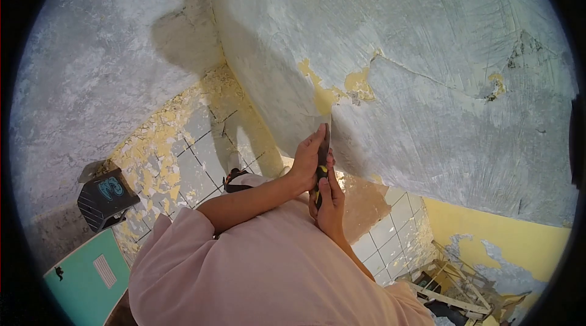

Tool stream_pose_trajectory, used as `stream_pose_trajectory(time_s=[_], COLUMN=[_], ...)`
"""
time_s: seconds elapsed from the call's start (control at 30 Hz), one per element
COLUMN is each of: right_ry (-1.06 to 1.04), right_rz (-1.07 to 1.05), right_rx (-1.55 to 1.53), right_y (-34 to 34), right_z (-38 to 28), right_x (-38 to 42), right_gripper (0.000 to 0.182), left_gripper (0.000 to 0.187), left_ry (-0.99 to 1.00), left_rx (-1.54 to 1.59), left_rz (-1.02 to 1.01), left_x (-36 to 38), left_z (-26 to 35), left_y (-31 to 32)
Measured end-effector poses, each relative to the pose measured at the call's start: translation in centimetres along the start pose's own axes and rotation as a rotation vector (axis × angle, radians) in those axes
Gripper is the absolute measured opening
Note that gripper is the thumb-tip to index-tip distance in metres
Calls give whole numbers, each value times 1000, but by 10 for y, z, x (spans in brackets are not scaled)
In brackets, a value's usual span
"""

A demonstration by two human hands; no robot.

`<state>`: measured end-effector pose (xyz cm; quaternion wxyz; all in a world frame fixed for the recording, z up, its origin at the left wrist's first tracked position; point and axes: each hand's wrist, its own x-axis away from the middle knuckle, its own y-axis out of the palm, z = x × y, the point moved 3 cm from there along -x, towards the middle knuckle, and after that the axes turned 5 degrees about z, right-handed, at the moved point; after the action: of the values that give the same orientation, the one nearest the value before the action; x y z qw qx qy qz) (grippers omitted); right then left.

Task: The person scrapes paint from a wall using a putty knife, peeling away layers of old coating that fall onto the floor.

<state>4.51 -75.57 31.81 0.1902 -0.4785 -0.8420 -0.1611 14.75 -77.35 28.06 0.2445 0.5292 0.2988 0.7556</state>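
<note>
A scraper (323,170) with a black and yellow handle is held upright in front of me, its thin blade seen nearly edge-on. My left hand (306,160) grips its upper part, thumb stretched along it towards the blade. Lower down, my right hand (329,202) is wrapped round the handle. The blade tip meets the grey scraped wall (427,137) just under a patch of yellow paint (323,99). A second yellow patch (360,83) lies a little to the right of it.
Paint flakes (157,154) cover the tiled floor (201,158) along the left wall. A black box with blue markings (105,196) stands there, near a green board (88,274). Brown cardboard (364,207) lies below the wall. At lower right is a pile of frame-like debris (455,286).
</note>
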Motion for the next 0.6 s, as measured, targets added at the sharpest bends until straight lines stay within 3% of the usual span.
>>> stream_pose_trajectory(time_s=[0.2,0.4,0.47,0.6], right_ry=[-41,-72,-172,-83], right_rz=[34,-82,-33,-41], right_rx=[29,80,124,85], right_y=[6,36,34,0], right_z=[-5,-13,-13,7], right_x=[-1,-28,-23,-5], right_gripper=[42,44,42,42], left_gripper=[36,39,38,37], left_ry=[-56,12,-10,-16], left_rx=[-10,-1,-40,-88], left_rz=[-19,-28,9,5], left_x=[-1,-20,-19,-3], left_z=[3,42,35,10], left_y=[0,4,-1,0])
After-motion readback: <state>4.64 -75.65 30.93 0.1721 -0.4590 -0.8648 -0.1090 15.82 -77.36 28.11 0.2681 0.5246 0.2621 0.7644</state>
